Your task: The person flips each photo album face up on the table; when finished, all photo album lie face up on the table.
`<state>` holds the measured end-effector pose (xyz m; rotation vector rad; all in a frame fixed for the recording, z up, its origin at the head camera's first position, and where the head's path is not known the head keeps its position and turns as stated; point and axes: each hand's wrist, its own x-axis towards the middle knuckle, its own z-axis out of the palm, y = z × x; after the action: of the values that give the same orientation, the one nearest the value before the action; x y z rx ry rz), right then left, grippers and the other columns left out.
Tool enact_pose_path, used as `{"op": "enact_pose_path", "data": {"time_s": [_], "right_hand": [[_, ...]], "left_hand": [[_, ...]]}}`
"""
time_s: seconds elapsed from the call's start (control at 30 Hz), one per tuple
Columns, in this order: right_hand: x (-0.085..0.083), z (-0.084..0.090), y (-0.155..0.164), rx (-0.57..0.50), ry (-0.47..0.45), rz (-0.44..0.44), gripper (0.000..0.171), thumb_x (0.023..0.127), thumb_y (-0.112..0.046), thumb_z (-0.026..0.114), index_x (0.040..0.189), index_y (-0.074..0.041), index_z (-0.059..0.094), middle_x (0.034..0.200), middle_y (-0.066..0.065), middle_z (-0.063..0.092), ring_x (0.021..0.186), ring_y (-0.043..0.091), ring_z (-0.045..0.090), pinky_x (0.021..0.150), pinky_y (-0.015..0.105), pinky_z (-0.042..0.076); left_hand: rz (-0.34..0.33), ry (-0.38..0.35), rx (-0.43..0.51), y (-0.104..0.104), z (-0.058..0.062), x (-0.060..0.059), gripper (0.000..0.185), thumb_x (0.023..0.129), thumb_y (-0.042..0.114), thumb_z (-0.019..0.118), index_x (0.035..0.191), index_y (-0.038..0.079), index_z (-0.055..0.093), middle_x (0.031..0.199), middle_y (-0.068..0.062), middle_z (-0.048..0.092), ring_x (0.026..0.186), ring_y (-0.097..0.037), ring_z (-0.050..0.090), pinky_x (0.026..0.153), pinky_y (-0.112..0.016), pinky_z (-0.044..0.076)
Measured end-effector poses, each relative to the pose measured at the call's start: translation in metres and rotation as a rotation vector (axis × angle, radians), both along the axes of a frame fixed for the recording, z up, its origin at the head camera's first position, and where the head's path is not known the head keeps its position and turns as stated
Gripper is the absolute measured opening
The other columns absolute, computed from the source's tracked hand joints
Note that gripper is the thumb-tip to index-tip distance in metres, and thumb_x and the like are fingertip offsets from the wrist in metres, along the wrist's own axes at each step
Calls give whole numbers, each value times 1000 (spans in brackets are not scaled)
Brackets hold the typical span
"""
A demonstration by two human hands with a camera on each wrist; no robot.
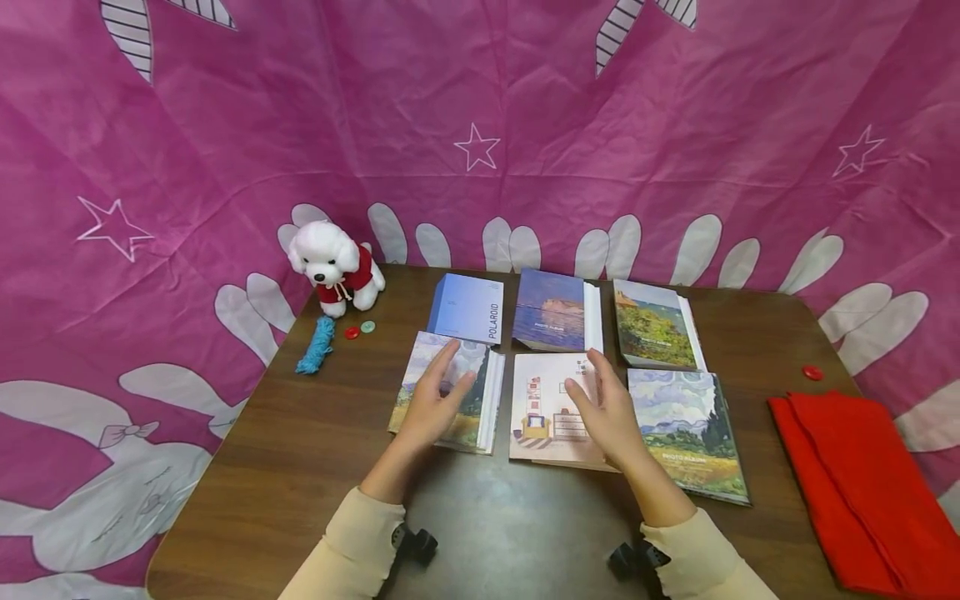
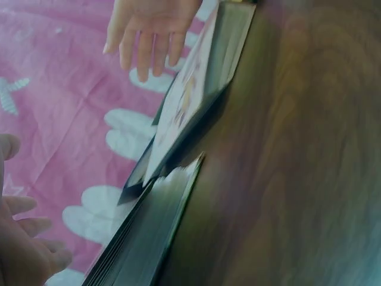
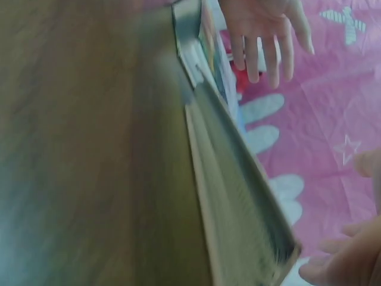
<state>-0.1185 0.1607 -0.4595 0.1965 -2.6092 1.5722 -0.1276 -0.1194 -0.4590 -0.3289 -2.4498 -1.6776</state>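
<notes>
Left hand point(image 1: 429, 408) released, over landscape album point(image 1: 468, 423); right hand point(image 1: 611, 417) also empty, over pink album point(image 1: 547, 400), its 3 o'clock side. Landscape album sits at pink album's 9 o'clock. Probably best: pinch covers together, clear of blue Polaroid album point(image 1: 467, 308) at landscape album's 12.

My head camera looks forward and down from up high, at most of the table point(image 1: 247, 492) and the pink cloth point(image 1: 420, 92) behind. My left wrist camera point(image 1: 424, 547) and right wrist camera point(image 1: 622, 561) sit low, tipped sideways, close to the photo albums point(image 1: 551, 304). Both see my left hand point(image 1: 433, 407) and right hand point(image 1: 611, 418); all three share the cloth.
</notes>
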Motion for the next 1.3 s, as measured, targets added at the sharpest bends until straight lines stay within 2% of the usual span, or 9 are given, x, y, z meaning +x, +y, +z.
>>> {"op": "enact_pose_path", "data": {"time_s": [0.23, 0.4, 0.5, 0.67, 0.83, 0.97, 1.17, 1.23, 1.3], "right_hand": [[8, -11, 18, -11, -154, -56, 70, 104, -37, 57, 160, -9, 25, 163, 19, 29, 149, 38, 27, 118, 55, 28], [15, -16, 22, -110, -236, -45, 70, 105, -32, 56, 160, -3, 23, 164, 20, 24, 153, 35, 19, 123, 52, 18], [19, -18, 22, -193, -265, -41, 67, 106, -29, 54, 159, -2, 23, 166, 19, 21, 154, 33, 15, 123, 51, 16], [23, -19, 19, -315, -273, -98, 62, 107, -25, 52, 158, -2, 26, 167, 16, 18, 154, 28, 13, 124, 46, 15], [25, -19, 17, -338, -273, -137, 61, 107, -26, 52, 158, -2, 27, 167, 15, 18, 154, 26, 14, 123, 45, 17], [26, -16, 17, -366, -310, -136, 62, 109, -28, 48, 160, -2, 25, 167, 16, 20, 153, 27, 17, 122, 46, 21], [23, -8, 16, -572, -343, -121, 59, 111, -29, 36, 157, 7, 23, 165, 21, 20, 153, 32, 15, 124, 46, 15], [21, -6, 15, -629, -333, -148, 56, 112, -26, 33, 155, 9, 26, 163, 22, 25, 151, 31, 21, 123, 42, 19], [20, -6, 15, -646, -314, -203, 52, 112, -22, 35, 152, 9, 34, 157, 19, 37, 144, 28, 35, 117, 35, 31]], "left_hand": [[-70, -30, -42, 31, -9, 10, 61, 102, 30, 61, 153, 3, 42, 160, -17, 37, 147, -35, 33, 120, -53, 24], [-191, -102, -85, 55, -16, 26, 62, 101, 33, 61, 154, 6, 42, 161, -14, 36, 148, -33, 32, 121, -52, 23], [-225, -128, -87, 64, -19, 31, 61, 101, 35, 60, 153, 8, 44, 160, -15, 36, 147, -36, 33, 119, -57, 24], [-220, -156, -50, 74, -20, 33, 60, 100, 33, 62, 152, 6, 46, 159, -18, 37, 145, -39, 36, 117, -61, 26], [-193, -171, -6, 84, -26, 33, 57, 99, 27, 64, 146, -1, 50, 159, -23, 34, 147, -41, 31, 119, -58, 23], [-155, -191, -22, 90, -30, 33, 58, 97, 30, 65, 145, -1, 52, 160, -22, 33, 151, -38, 25, 121, -55, 18], [-149, -207, -37, 98, -29, 32, 62, 96, 36, 65, 146, 1, 52, 161, -18, 33, 151, -35, 24, 122, -55, 17], [-144, -210, -24, 99, -28, 31, 61, 95, 35, 65, 145, 2, 53, 161, -16, 34, 151, -35, 25, 122, -54, 17], [-134, -215, 0, 101, -28, 31, 59, 95, 34, 66, 144, 3, 54, 161, -15, 35, 151, -34, 26, 122, -53, 18]]}}
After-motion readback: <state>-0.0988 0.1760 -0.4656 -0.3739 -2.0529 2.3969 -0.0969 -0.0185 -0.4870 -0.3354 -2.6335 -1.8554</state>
